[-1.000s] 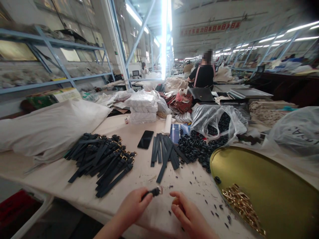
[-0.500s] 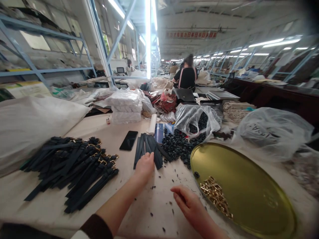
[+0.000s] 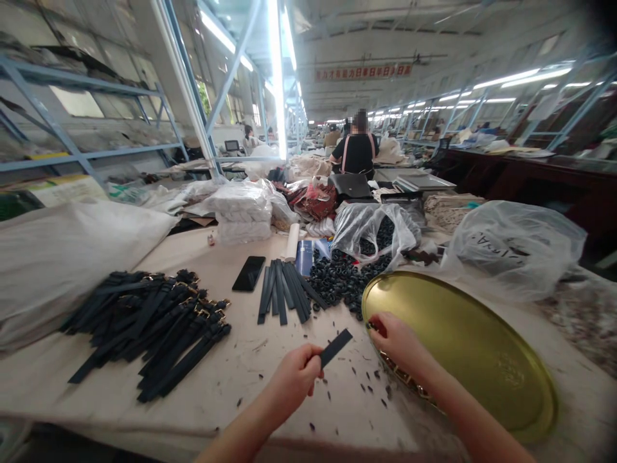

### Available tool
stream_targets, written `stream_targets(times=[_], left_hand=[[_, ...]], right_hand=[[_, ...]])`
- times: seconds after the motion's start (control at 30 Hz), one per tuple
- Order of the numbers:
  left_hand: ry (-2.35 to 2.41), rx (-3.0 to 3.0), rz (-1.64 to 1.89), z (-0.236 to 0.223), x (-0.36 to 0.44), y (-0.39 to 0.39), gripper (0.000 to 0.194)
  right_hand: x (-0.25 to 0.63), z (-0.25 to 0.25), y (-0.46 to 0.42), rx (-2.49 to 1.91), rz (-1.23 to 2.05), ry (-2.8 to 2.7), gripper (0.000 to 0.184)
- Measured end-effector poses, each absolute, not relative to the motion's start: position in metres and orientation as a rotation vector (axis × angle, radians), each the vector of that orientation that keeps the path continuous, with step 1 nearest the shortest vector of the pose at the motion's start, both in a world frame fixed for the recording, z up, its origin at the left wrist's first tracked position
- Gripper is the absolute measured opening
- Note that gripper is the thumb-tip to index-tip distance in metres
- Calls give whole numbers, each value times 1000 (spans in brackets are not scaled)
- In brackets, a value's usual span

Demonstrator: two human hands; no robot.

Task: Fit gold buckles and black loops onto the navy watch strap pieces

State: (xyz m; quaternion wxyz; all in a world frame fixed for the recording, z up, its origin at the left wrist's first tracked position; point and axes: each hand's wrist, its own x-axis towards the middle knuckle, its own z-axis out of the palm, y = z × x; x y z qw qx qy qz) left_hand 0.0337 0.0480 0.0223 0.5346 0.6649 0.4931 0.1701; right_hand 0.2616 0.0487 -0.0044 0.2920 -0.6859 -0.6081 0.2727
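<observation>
My left hand (image 3: 299, 373) pinches one end of a dark leather strap (image 3: 337, 347), which points up and to the right above the table. At the left rim of the gold oval tray (image 3: 463, 341), my right hand (image 3: 398, 337) has its fingers closed on a small black loop (image 3: 370, 325), partly hidden by them. Gold buckles (image 3: 395, 371) lie in the tray beneath that hand and forearm, mostly covered. Several loose straps (image 3: 284, 289) are fanned out mid-table, beside a heap of black loops (image 3: 332, 280).
On the left lies a pile of straps with buckles (image 3: 159, 328). A black phone (image 3: 249, 273), a white roll (image 3: 292, 241) and a plastic bag of loops (image 3: 347, 228) stand further back. Dark scraps litter the cloth. A person (image 3: 357, 151) sits beyond.
My left hand has come away from the fanned straps, nearer to me, with one strap in it. My right hand has moved up and right to the tray's rim and closed on a loop.
</observation>
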Motion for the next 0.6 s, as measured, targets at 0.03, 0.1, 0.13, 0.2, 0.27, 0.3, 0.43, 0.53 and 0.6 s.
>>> stream_targets(times=[0.03, 0.1, 0.13, 0.2, 0.27, 0.3, 0.43, 0.53, 0.6], left_hand=[[1133, 1511, 472, 21, 37, 41, 17], [1113, 1468, 574, 19, 42, 33, 22], [1121, 1467, 594, 19, 43, 30, 23], [1143, 1481, 573, 18, 43, 25, 22], [1161, 1493, 498, 19, 42, 19, 19], [1164, 1498, 449, 20, 41, 17, 18], [1148, 1695, 308, 29, 35, 8, 24], [1150, 1953, 232, 37, 31, 7, 26], [1132, 2034, 165, 40, 29, 8, 25]], right_hand=[[255, 1, 40, -1747, 848, -1559, 14], [241, 10, 21, -1482, 1199, -1261, 19], [234, 13, 12, -1326, 1366, -1037, 21], [221, 16, -3, -1080, 1564, -620, 25], [212, 14, -10, -1005, 1607, -415, 28], [209, 13, -13, -995, 1613, -374, 28], [198, 3, -20, -990, 1639, -460, 26], [189, -4, -28, -1061, 1567, -620, 24], [183, -7, -32, -1113, 1513, -742, 25]])
